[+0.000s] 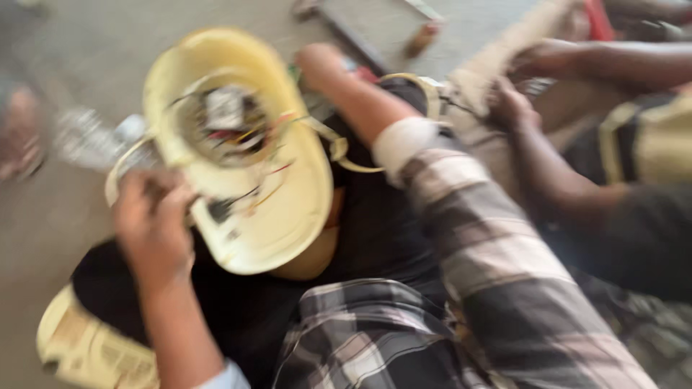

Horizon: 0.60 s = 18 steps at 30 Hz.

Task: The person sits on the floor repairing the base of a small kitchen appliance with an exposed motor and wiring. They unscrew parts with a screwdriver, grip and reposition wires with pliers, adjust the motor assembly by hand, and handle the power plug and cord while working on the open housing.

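So, left to right: left hand [151,220] is pinching the rim of the one pale yellow round plastic housing [241,151], which sits just right of it, open side up, with a tangle of red and yellow wires [238,133] inside. Looks like the inspect-the-guts step; next move probably needs steadying the shell. Right hand [319,65] reaches away beyond it, too blurry to tell its grip. A co-worker's two hands [513,104] sit further right.
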Available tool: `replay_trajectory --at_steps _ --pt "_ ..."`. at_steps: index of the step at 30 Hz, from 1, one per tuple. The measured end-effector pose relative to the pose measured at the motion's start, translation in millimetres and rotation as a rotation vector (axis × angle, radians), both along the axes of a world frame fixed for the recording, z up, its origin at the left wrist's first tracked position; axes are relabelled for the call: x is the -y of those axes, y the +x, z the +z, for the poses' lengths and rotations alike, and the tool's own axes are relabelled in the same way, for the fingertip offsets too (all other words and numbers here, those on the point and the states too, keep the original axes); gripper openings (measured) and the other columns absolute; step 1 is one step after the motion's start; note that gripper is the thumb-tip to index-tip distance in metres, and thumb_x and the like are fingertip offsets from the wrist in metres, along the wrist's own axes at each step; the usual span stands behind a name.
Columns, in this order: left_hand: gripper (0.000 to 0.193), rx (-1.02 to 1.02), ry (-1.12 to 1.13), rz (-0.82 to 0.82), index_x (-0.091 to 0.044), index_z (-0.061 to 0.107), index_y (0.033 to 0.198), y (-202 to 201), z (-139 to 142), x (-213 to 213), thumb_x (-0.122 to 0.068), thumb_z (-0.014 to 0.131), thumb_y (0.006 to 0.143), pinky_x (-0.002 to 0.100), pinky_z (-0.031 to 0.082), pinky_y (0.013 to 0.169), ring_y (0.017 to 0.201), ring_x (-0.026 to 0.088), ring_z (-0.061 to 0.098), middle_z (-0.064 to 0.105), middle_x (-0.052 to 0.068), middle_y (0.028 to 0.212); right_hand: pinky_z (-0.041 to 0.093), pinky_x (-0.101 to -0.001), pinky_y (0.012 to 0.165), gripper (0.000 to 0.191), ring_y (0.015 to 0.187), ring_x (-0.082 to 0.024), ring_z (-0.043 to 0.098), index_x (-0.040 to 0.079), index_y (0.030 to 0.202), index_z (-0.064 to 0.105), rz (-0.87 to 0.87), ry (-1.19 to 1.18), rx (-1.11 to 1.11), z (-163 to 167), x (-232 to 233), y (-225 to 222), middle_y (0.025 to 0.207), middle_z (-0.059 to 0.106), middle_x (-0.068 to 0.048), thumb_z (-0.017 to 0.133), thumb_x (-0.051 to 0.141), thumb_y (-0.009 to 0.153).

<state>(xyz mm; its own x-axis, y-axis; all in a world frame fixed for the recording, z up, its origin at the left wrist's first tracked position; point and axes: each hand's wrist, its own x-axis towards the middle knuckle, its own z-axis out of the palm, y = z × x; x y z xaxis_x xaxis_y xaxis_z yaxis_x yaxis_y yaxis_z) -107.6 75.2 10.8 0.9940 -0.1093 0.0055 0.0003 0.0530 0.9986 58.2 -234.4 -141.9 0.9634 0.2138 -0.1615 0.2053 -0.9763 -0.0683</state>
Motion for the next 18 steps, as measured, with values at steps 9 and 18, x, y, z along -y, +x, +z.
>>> replay_trajectory --at_steps 9,18 --pt "0.012 -0.170 -0.098 0.124 -0.003 0.051 0.119 -50 -5 -23 -0.001 0.041 0.113 0.034 0.051 0.079 0.079 0.012 0.046 0.052 0.007 0.087 0.054 -0.0454 0.058 0.052 0.076 -0.035 0.073 0.011 0.132 0.059 -0.087 0.213 0.120 48 -18 -4 0.083 0.073 -0.015 0.063 0.000 0.081" --pt "0.014 -0.121 0.141 0.285 0.007 0.067 0.119 -75 -11 -46 -0.001 0.068 0.107 0.032 0.062 0.083 0.086 0.012 0.066 0.068 0.008 0.100 0.054 -0.0485 0.073 0.067 0.090 -0.037 0.071 0.023 0.130 0.064 -0.063 0.301 -0.024 38 17 -6 0.095 0.073 -0.015 0.068 -0.007 0.069"
